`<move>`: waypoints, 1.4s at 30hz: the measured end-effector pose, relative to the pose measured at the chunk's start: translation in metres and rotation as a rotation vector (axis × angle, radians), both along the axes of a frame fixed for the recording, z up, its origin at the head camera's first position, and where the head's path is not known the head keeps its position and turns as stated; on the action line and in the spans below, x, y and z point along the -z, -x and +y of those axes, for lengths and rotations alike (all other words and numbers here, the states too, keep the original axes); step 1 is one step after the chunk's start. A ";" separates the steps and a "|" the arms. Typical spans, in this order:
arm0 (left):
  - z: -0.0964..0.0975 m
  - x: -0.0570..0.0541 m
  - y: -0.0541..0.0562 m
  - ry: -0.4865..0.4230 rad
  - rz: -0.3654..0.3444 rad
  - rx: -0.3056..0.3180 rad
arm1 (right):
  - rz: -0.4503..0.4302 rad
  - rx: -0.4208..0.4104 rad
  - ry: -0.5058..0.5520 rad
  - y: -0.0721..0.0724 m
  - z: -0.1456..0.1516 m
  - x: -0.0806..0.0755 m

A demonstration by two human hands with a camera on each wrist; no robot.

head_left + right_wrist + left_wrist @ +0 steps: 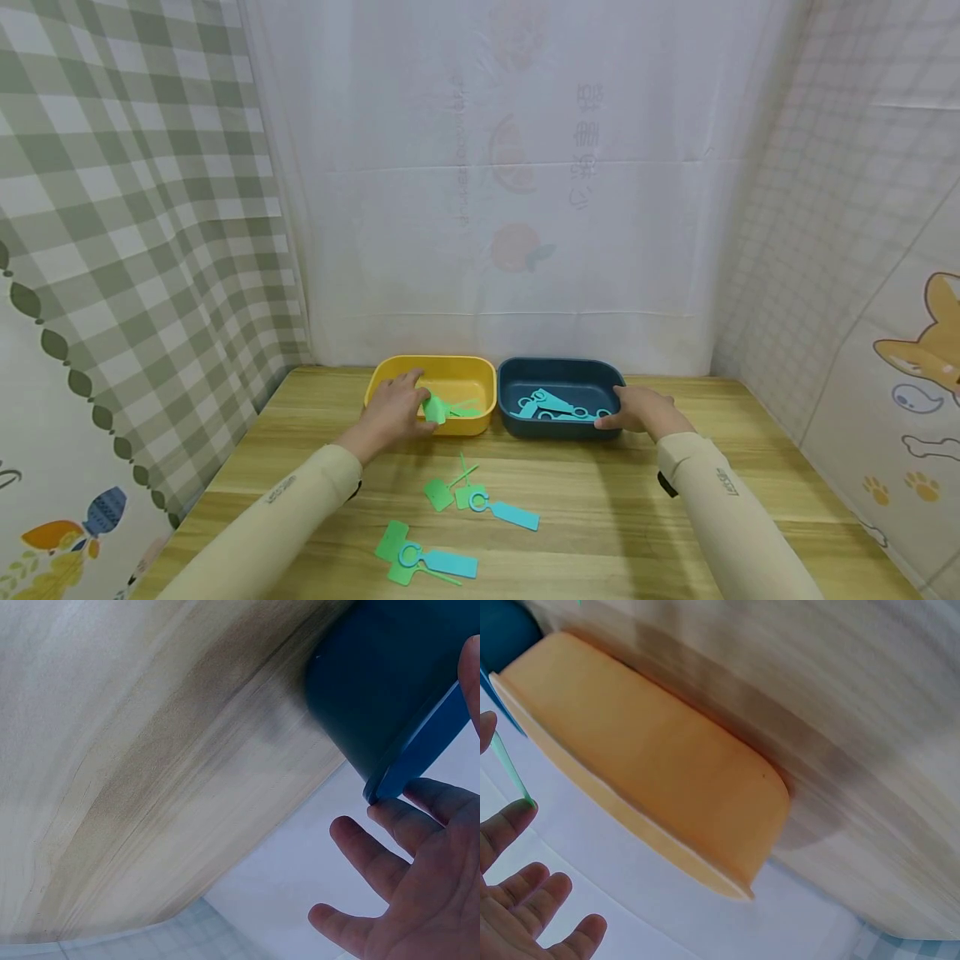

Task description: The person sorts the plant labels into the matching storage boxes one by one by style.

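My left hand (393,408) is over the left side of a yellow plastic bin (480,427). Thumb and index finger pinch a thin, light-green plastic tag (434,408), seen edge-on (513,771) in the left wrist view; the other fingers are spread. More green tags (467,408) lie inside that bin. At the right end of the dark blue bin (558,430), my right hand (643,410) has its fingertips right at the rim, fingers extended and apart (427,877) in the right wrist view. Turquoise tags with ring ends (551,402) lie in the dark blue bin.
On the wooden table in front lie green tags (438,493) with thin tails, a blue ring tag (515,516) and another blue ring tag (450,564) overlapping green ones. The bins stand side by side near a white cloth backdrop (420,267). Checked cloth (150,208) hangs at left.
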State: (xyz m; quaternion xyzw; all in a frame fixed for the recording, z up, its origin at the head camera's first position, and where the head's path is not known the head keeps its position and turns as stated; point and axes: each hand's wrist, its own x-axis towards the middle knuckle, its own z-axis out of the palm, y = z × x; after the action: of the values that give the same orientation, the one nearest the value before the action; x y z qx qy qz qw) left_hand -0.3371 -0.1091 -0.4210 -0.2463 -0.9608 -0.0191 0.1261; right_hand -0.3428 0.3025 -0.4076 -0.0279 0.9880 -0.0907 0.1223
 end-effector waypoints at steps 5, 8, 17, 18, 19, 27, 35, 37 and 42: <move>-0.003 -0.002 0.010 0.013 -0.001 -0.041 | 0.001 0.000 -0.001 -0.001 0.000 0.000; -0.005 -0.003 0.015 0.015 -0.012 -0.063 | 0.001 -0.002 -0.002 -0.001 -0.001 0.000; -0.012 -0.001 0.026 -0.031 -0.045 -0.112 | 0.004 0.002 0.005 0.001 -0.001 0.001; -0.013 0.000 0.028 -0.035 -0.046 -0.120 | 0.005 0.001 0.003 0.001 -0.001 0.001; -0.013 0.001 0.030 -0.037 -0.046 -0.128 | 0.006 0.002 0.003 0.001 0.000 0.002; -0.014 0.004 0.040 -0.029 -0.081 -0.230 | 0.005 -0.001 0.001 -0.001 -0.002 0.000; -0.012 0.005 0.045 -0.019 -0.093 -0.259 | -0.006 0.013 0.007 -0.001 -0.003 -0.001; -0.011 0.006 0.046 -0.018 -0.096 -0.262 | -0.007 0.014 0.008 -0.001 -0.003 -0.001; -0.009 0.006 0.047 -0.011 -0.088 -0.280 | -0.009 0.010 0.002 -0.002 -0.003 -0.001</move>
State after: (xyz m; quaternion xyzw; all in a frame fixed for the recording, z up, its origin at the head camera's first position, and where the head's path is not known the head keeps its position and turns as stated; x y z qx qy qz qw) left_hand -0.3846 -0.1177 -0.4270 -0.1082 -0.9902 -0.0174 0.0866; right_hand -0.3408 0.2999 -0.4061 -0.0229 0.9874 -0.0925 0.1263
